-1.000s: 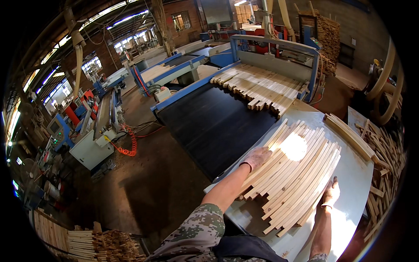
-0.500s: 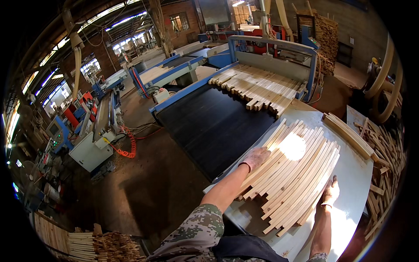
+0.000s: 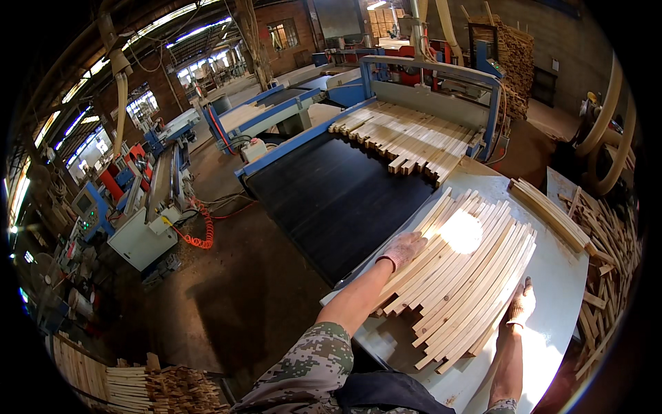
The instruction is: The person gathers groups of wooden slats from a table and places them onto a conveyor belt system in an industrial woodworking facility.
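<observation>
- Brown floor (image 3: 181, 297) spread across the left, with a wood stack (image 3: 131, 386) in the lower corner.
- Next stood a pale cabinet (image 3: 141, 241) and a coiled orange hose (image 3: 209, 231), both well apart from the hands.
- Past them, a black belt (image 3: 331, 203) sloped across the view toward a blue frame (image 3: 494, 117); boards (image 3: 410, 138) lay side by side on its far part.
- The left hand (image 3: 405, 250), gloved, lay palm down along the left edge of the strips; whether its fingers gripped could not be told. A flat, broad contact there seemed the right choice, since it could steady several strips at once.
- The strips (image 3: 476, 276) lay on the table (image 3: 560, 293) between the hands, close together, their near ends stepped. Even pressure from both sides would probably have kept them flat; too hard a squeeze might have made some ride up. Glare (image 3: 463, 232) hid part of their tops, so feeling for gaps looked wiser than trusting sight.
- The right hand (image 3: 525, 302), also gloved, stood beside the right edge, thumb up; how far its fingers closed could not be told. Keeping it low seemed best.
- Farther right were a bundle (image 3: 552, 215) on the table and a scrap heap (image 3: 607, 252).
</observation>
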